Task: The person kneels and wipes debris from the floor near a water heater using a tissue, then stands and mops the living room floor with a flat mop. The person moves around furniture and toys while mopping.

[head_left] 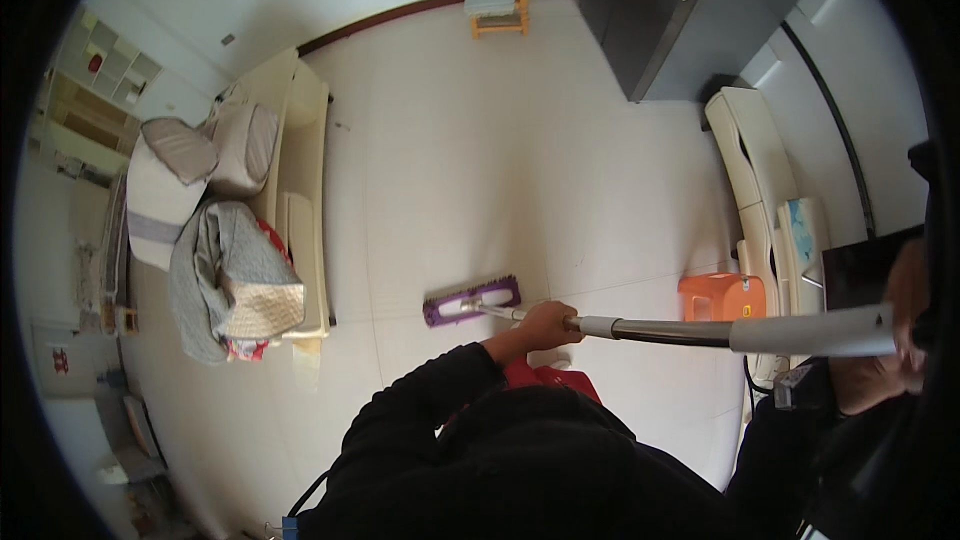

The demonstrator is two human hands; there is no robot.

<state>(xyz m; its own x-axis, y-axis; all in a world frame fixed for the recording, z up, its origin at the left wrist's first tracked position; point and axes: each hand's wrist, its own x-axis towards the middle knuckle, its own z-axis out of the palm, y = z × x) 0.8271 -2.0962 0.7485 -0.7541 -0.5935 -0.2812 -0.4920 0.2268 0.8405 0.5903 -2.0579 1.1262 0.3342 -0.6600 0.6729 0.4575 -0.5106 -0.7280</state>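
A flat mop slants across the view, its purple-edged head [497, 292] lying on the pale tiled floor ahead of me. My left hand [550, 327] is closed around the lower part of the metal pole [675, 332], not far above the mop head. The pole runs to the right into a thick light-grey grip [810, 334]. My right hand [893, 368] is wrapped about the top end of that grip at the right rim, where part of it is dark and cut off. Both sleeves are black.
Left stands a cream sofa frame [318, 210] piled with cushions [180, 150] and a grey quilt [215, 250]. An orange plastic stool [720, 297] sits near a low cream cabinet [750, 150] on the right. A grey refrigerator [650, 30] and a small wooden chair [495, 0] are at the far wall.
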